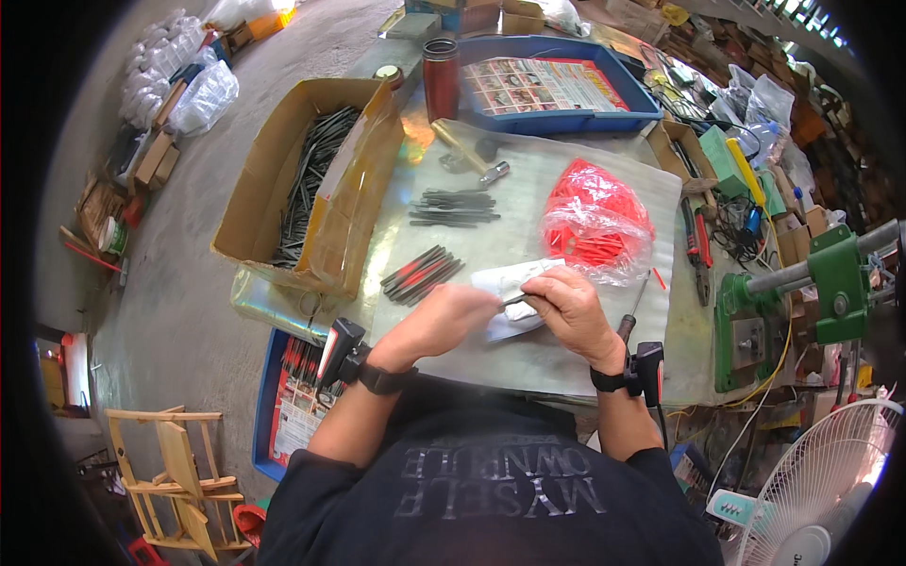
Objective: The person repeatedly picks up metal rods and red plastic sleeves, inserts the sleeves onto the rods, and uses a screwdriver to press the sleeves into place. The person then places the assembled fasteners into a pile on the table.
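Between my hands, over the front middle of the table, is a short thin dark rod (514, 300). My right hand (571, 307) pinches one end of it. My left hand (451, 316) is slightly blurred, its fingers closed around the other end. Right behind the rod lies a crumpled white cloth or paper (505, 278). Beside my left hand is a bundle of dark rods with red parts (422, 274), and farther back a pile of plain dark rods (453, 208). A clear plastic bag of small red pieces (596, 224) sits beyond my right hand.
At the left, a cardboard box (371, 179) holds many dark rods. A hammer (472, 151), a red tumbler (441, 80) and a blue tray (566, 123) are farther back. Pliers (700, 255), a screwdriver (627, 325) and a green press (840, 292) lie right; a fan (821, 481) stands lower right.
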{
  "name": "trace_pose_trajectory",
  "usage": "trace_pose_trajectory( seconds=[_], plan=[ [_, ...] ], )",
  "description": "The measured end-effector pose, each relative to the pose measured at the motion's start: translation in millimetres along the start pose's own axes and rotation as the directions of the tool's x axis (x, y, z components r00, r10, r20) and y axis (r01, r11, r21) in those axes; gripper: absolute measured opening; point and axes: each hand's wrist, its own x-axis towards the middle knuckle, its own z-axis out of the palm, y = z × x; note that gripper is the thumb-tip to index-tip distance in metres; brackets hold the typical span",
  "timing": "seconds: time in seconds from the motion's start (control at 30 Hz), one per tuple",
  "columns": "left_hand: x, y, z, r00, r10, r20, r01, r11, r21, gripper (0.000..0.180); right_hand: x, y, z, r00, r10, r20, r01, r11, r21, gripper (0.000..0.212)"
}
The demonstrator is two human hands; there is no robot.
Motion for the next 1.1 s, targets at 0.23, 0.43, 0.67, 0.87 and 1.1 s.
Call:
trace_pose_trajectory(
  seconds=[0.23,0.43,0.67,0.87,1.1],
  plan=[
    [-8.8,3.0,5.2,0.992,-0.123,-0.013,0.113,0.945,-0.308,0.011,-1.0,46.6,-40.5,0.942,0.278,-0.187,-0.316,0.922,-0.224,0.020],
    [-8.0,5.1,7.1,0.995,-0.102,-0.020,0.091,0.947,-0.308,0.007,-3.4,92.8,-35.3,0.932,0.354,-0.081,-0.318,0.688,-0.652,0.020],
    [-10.1,3.6,8.5,0.992,-0.122,-0.021,0.104,0.914,-0.392,0.009,3.9,104.2,-12.2,0.825,0.557,-0.098,-0.444,0.531,-0.722,0.020],
    [-10.5,-0.3,9.0,0.991,-0.128,-0.039,0.101,0.908,-0.407,0.011,1.7,105.2,-12.8,0.794,0.604,-0.069,-0.476,0.547,-0.688,0.020],
    [-10.0,-2.6,11.2,0.990,-0.137,-0.033,0.111,0.904,-0.414,0.011,-1.0,107.4,-15.9,0.828,0.561,0.000,-0.406,0.598,-0.691,0.017]
  ],
)
